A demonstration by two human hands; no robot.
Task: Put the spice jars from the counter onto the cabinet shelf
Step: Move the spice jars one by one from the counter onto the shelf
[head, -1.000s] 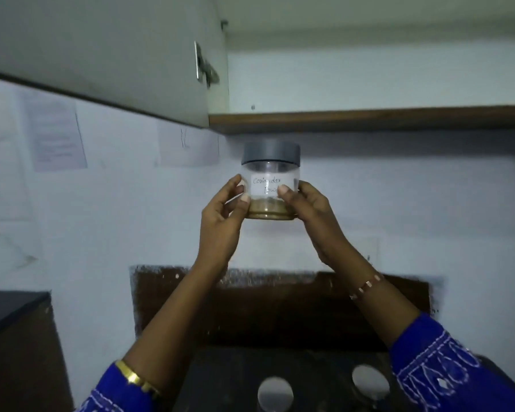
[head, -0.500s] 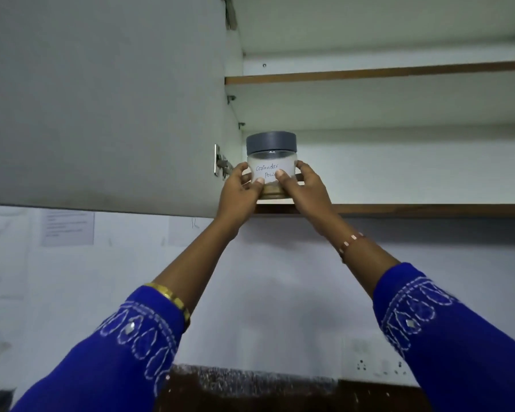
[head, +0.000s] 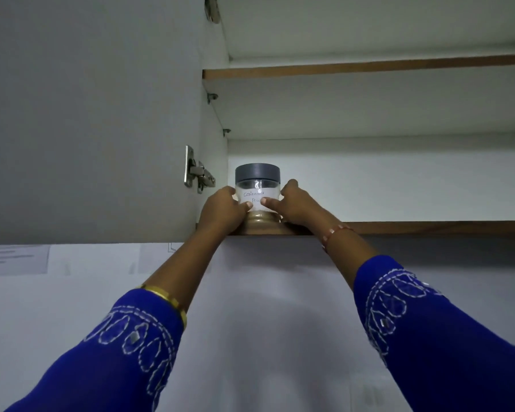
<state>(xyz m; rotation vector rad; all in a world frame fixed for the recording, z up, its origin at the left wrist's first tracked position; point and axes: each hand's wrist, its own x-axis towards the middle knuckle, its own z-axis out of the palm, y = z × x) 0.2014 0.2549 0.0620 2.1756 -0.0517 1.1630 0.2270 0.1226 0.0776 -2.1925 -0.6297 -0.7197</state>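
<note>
Now the left hand (head: 220, 208) and right hand (head: 295, 203) are clasping the jar (head: 257, 191), seating it on the shelf (head: 414, 227); next: letting go gently.

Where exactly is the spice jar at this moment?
In the head view, the spice jar is at the left end of the lower cabinet shelf, near the door hinge, held between the left hand and right hand.

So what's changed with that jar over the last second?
The jar went up from below the cabinet to the left front edge of the lower shelf. Left hand and right hand grip it as before; its grey lid remains on.
</note>
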